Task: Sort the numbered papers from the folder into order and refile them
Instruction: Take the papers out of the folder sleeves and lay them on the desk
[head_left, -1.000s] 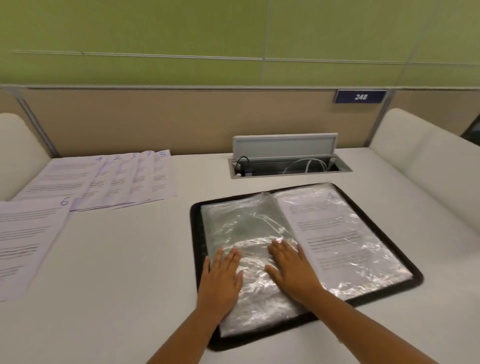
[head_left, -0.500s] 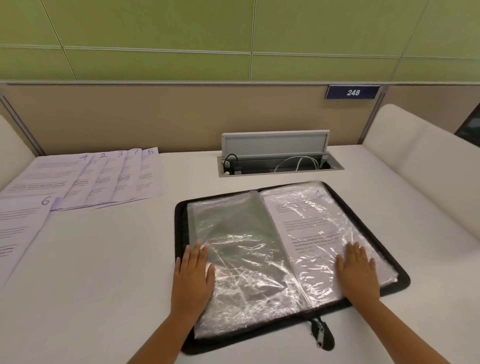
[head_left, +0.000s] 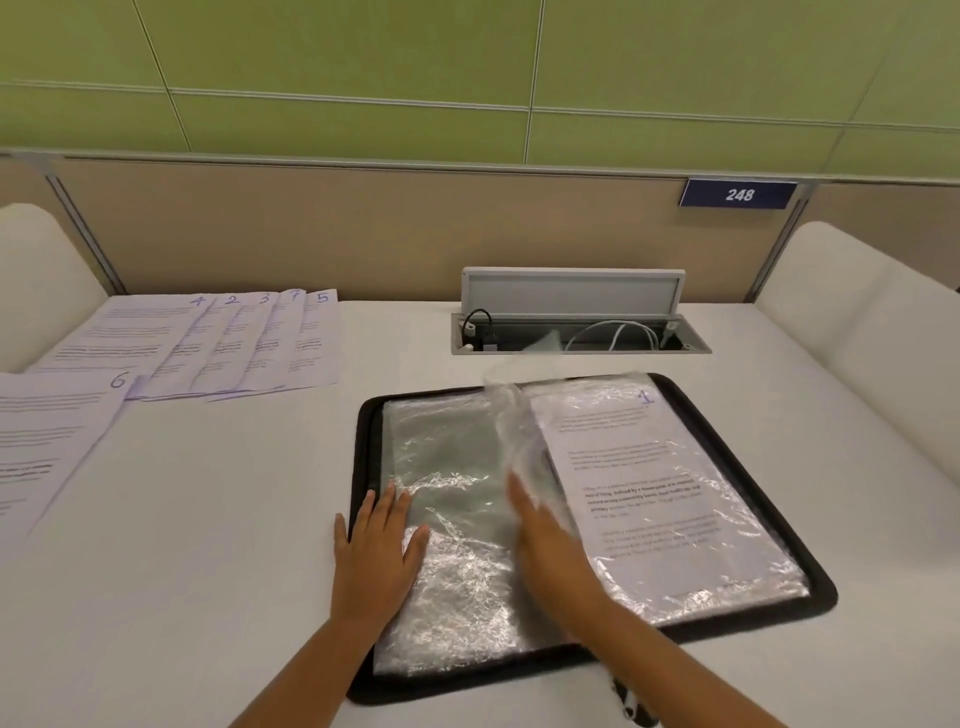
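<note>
At your far left the sheet numbered 6 (head_left: 47, 441) lies flat on the white desk (head_left: 218, 545), and just behind it a fanned row of papers (head_left: 218, 343) shows the numbers 4, 2, 3, 7 and 5 along its top edge, overlapping one another. Moving right, the black zip folder (head_left: 810, 597) lies open in front of you. Your left hand (head_left: 376, 553) rests flat, fingers straight and spread, on the lower left corner of the empty clear sleeves (head_left: 447, 467), its outer fingers reaching over the folder's black border. Your right hand (head_left: 550, 551) is at the spine with a blurred clear sleeve (head_left: 511, 415) standing up against its fingers; you cannot tell whether the fingers pinch it or only push it. To the right, the sheet numbered 1 (head_left: 644, 467) sits inside a sleeve on the right-hand page. Behind the folder, the desk's cable box (head_left: 576, 332) stands with its lid raised, and a plate reading 248 (head_left: 737, 194) hangs on the partition.
</note>
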